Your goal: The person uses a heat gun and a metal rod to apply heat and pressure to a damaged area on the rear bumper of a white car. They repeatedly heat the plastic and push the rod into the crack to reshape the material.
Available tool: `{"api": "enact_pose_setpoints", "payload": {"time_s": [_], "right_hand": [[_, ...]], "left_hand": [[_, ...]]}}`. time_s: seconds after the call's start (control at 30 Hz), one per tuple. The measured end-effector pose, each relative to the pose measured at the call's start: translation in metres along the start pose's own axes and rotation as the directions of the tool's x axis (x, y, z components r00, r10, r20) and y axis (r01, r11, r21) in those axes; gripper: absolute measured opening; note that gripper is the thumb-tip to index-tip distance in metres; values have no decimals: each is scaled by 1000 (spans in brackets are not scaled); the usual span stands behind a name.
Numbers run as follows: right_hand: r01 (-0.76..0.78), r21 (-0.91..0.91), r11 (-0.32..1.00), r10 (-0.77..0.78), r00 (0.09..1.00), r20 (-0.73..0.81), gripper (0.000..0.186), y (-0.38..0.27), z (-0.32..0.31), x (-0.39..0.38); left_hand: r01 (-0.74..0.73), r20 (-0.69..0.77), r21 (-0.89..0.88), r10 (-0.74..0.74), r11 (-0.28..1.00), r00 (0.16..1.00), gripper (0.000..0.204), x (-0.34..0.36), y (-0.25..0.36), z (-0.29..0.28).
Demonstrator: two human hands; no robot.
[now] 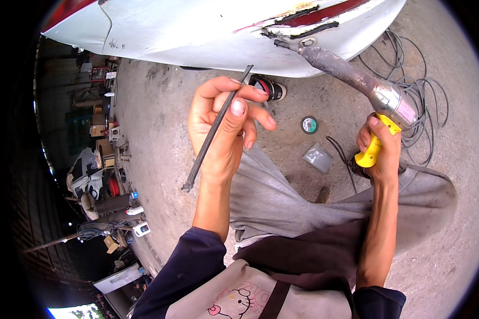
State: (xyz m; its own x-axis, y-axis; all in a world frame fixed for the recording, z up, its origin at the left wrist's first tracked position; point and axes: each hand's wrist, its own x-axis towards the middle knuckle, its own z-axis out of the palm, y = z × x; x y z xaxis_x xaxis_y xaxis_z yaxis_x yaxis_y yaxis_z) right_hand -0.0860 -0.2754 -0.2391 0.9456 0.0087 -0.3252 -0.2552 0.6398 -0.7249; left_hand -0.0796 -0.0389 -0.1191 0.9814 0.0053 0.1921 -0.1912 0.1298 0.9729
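Note:
My left hand [210, 119] is raised in front of me, pinching a thin dark plastic welding rod [208, 141] between thumb and fingers. The rod slants, its upper end just below the bumper's edge. My right hand [383, 141] is wrapped round the yellow handle of a hot-air welding gun [351, 74]. The gun's long scorched metal barrel points up and left, and its narrow nozzle overlaps the white car bumper [186, 34] in view; contact I cannot tell. Rough black beads [311, 28] run along the bumper beside a red, damaged patch.
Grey cable [418, 87] lies coiled on the concrete floor at right. A round green-and-black disc [309, 125] and a clear plastic bag [318, 157] lie near my legs. A dark shoe [271, 89] shows below the bumper. Boxes, bottles and tools [106, 151] line the left side.

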Motion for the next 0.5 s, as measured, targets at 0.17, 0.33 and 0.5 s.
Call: {"api": "enact_pose_setpoints", "payload": {"time_s": [0.17, 0.33, 0.5], "right_hand": [[31, 5, 1000, -31, 1000, 3, 16, -4, 5, 2], [28, 30, 999, -28, 1000, -14, 16, -2, 4, 3], [9, 16, 1000, -9, 1000, -20, 16, 1, -4, -3]], "left_hand": [[1, -4, 26, -1, 1000, 1000, 22, 0, 0, 0], [-23, -3, 198, 24, 980, 1000, 23, 8, -7, 8], [-295, 141, 598, 265, 745, 954, 14, 19, -17, 9]]}}
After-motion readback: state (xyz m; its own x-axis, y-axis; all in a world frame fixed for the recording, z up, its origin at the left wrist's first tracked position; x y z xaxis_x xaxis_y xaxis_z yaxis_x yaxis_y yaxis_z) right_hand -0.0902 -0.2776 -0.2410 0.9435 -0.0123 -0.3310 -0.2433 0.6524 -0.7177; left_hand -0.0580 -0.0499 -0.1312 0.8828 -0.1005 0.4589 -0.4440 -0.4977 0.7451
